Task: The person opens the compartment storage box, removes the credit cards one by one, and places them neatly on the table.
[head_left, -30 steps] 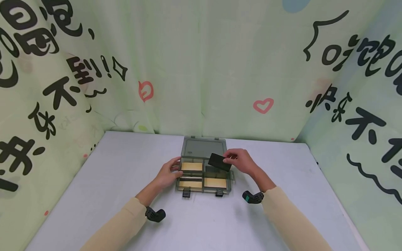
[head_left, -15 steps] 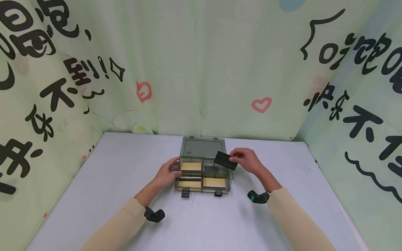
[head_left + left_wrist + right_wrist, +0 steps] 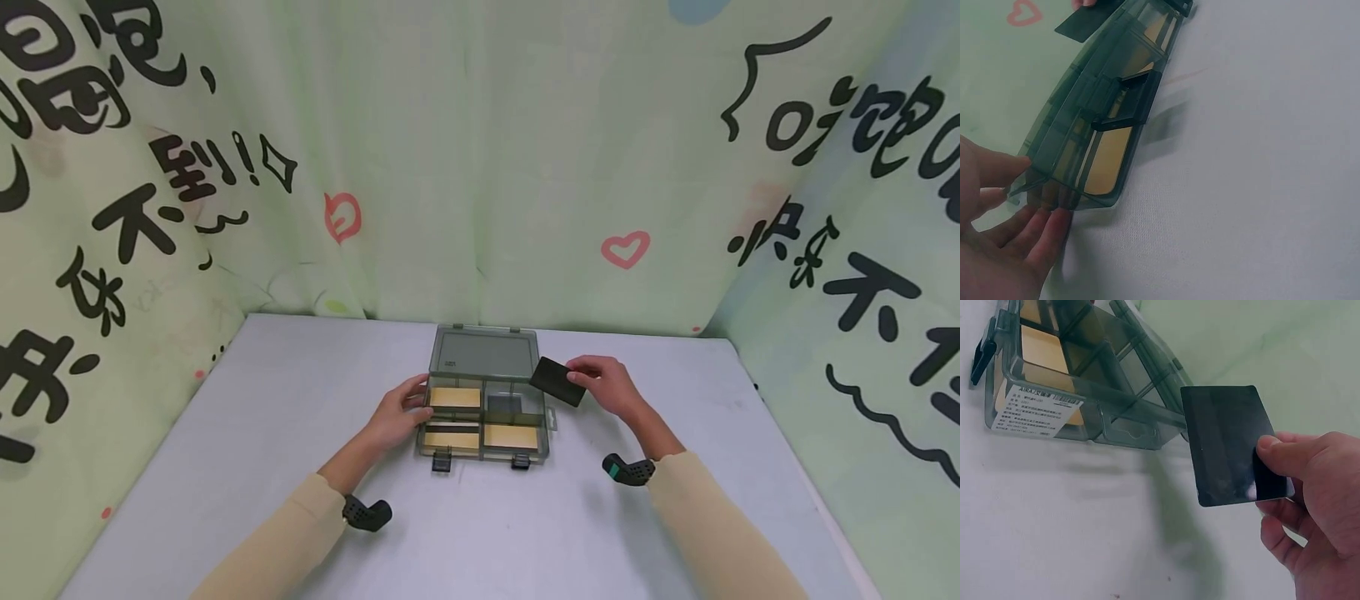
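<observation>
A translucent grey-green plastic compartment box (image 3: 483, 353) lies on the table with its lid folded back. Tan cards (image 3: 456, 397) fill the back-left compartment, and more tan pieces show in both front ones. Bare grey plastic shows in the back-right compartment. My left hand (image 3: 396, 415) holds the box by its left side; in the left wrist view the fingers (image 3: 1047, 244) touch its end wall. Just off the box's back-right corner, my right hand (image 3: 611, 385) pinches a thin black card (image 3: 1229, 447) between thumb and fingers, raised above the table and tilted.
White cloth covers the table (image 3: 480, 533). A pale green curtain (image 3: 480, 167) with black lettering and pink hearts hangs behind and at both sides. Two black latches (image 3: 442, 461) stick out from the box's front edge. A printed label (image 3: 1035, 412) is on its right end.
The right hand has carried the black card rightward, from over the back-right compartment to beyond the box's right edge. My left hand has stayed on the box, which has not moved.
</observation>
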Tool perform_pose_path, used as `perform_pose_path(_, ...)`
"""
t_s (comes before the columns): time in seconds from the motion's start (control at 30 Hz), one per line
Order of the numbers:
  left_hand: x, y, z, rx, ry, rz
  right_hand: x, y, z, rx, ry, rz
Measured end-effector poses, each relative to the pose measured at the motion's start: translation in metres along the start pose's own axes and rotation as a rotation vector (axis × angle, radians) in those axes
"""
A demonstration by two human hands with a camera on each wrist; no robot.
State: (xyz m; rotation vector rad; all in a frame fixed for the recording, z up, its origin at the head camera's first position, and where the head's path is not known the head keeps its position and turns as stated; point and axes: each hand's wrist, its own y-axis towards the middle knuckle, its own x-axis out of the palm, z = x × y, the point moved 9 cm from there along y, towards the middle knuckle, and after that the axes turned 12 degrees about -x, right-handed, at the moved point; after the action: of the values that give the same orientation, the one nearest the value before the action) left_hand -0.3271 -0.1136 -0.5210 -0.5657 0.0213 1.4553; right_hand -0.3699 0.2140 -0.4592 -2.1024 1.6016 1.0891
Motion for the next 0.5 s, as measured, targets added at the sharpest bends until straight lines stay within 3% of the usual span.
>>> perform_pose_path(0.5, 0.002, 0.003, -0.003, -0.048, -0.064, -0.056, -0.013, -0.013, 0.022, 0.124, 0.004, 0.022)
